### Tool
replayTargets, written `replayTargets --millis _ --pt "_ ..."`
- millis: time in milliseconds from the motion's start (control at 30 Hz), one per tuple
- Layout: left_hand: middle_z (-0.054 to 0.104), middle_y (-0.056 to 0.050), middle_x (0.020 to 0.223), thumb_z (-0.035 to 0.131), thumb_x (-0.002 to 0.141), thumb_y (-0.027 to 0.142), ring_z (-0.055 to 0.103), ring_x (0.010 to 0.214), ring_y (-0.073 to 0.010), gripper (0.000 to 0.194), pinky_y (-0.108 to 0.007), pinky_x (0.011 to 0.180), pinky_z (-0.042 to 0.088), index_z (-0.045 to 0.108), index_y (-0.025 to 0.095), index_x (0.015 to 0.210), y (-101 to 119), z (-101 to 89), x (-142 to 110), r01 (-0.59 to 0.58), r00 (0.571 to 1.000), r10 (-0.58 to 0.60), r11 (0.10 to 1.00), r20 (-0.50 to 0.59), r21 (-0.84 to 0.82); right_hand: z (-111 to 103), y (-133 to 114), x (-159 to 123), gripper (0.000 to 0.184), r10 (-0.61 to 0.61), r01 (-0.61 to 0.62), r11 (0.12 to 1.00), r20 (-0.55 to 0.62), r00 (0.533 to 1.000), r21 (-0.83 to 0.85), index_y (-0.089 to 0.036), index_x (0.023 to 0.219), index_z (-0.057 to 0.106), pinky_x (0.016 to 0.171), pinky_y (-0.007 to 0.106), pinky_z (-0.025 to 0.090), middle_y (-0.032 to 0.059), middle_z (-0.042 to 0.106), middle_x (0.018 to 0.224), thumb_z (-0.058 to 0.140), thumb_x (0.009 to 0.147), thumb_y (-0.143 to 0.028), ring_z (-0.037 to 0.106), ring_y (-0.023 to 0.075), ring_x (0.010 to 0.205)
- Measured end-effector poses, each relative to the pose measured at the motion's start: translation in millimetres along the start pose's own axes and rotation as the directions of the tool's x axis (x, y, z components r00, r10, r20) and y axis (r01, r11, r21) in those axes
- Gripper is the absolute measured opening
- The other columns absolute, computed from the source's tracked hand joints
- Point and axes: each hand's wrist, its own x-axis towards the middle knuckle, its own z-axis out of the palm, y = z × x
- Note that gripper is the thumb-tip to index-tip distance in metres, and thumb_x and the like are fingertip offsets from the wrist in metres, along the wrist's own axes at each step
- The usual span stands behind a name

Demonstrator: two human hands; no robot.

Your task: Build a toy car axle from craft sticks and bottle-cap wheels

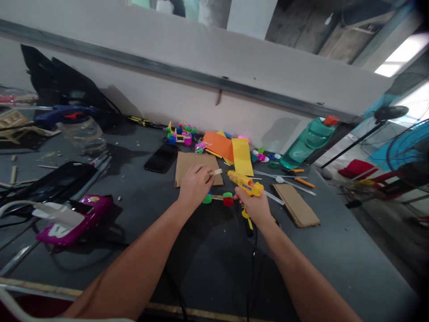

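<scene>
My left hand (194, 183) is closed, pinching a few thin wooden sticks (215, 172) over a piece of brown cardboard (197, 166). My right hand (254, 205) grips a yellow glue gun (244, 182) whose nozzle points left toward the sticks. Its black cord (252, 250) trails toward me. Between the hands on the dark table lie a green bottle cap (207, 198) and a red bottle cap (228, 199) joined by a stick.
Orange paper (218, 145) and yellow paper (241, 156), a black phone (161, 158), a small toy of caps and sticks (179, 133), a second cardboard piece (296, 205), a green bottle (306, 142), cutters (303, 181), and a purple case (75, 219) lie around.
</scene>
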Motion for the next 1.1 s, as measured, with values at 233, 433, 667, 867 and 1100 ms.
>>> replayTargets --millis 233,433,667,867,1100 --pt "0.064 -0.007 0.086 0.054 0.085 0.023 0.059 0.085 -0.0214 0.01 -0.034 0.077 0.048 0.062 0.018 0.087 -0.2 -1.3 0.5 0.014 0.999 -0.013 0.999 0.029 -0.037 -2.0 -3.8 -3.6 0.03 0.006 -0.006 1.0 -0.008 1.0 0.014 -0.016 0.062 0.063 0.038 0.022 0.038 0.0052 0.066 0.059 0.064 0.065 -0.046 0.056 0.0138 0.048" --pt "0.065 -0.006 0.088 0.054 0.086 0.025 0.059 0.086 -0.0207 0.011 -0.033 0.079 0.047 0.063 0.019 0.09 1.4 -1.2 1.0 0.037 0.998 -0.033 0.997 0.052 -0.074 -0.9 -3.9 -4.1 0.032 0.034 -0.034 0.999 0.001 0.999 0.039 -0.016 0.063 0.063 0.039 0.023 0.038 0.006 0.067 0.06 0.065 0.062 -0.047 0.056 0.0146 0.049" --pt "0.065 -0.005 0.087 0.058 0.083 0.023 0.059 0.085 -0.0196 0.008 -0.032 0.078 0.046 0.063 0.019 0.087 2.4 -0.7 1.3 0.082 0.997 -0.082 0.989 0.008 -0.119 -2.2 0.3 -1.3 0.03 0.024 -0.024 1.0 0.015 1.0 0.004 -0.017 0.06 0.063 0.04 0.024 0.038 0.0056 0.066 0.06 0.065 0.065 -0.046 0.056 0.0146 0.05" --pt "0.064 -0.005 0.085 0.059 0.082 0.024 0.059 0.081 -0.0186 0.009 -0.03 0.074 0.046 0.064 0.019 0.087 2.4 -2.0 1.9 0.206 0.978 -0.203 0.971 0.036 -0.122 -2.0 -2.1 -2.6 0.029 -0.03 0.028 0.999 0.045 0.999 0.043 -0.017 0.061 0.063 0.038 0.024 0.037 0.0048 0.065 0.058 0.066 0.065 -0.046 0.054 0.0136 0.047" --pt "0.064 -0.004 0.086 0.059 0.081 0.026 0.059 0.081 -0.0185 0.012 -0.029 0.072 0.045 0.066 0.02 0.088 -0.5 0.1 0.4 0.281 0.959 -0.276 0.954 0.059 -0.105 -8.7 -7.9 -9.6 0.029 -0.079 0.041 0.977 0.176 0.981 0.212 -0.015 0.06 0.065 0.042 0.023 0.036 0.0026 0.06 0.055 0.067 0.067 -0.043 0.048 0.0109 0.048"
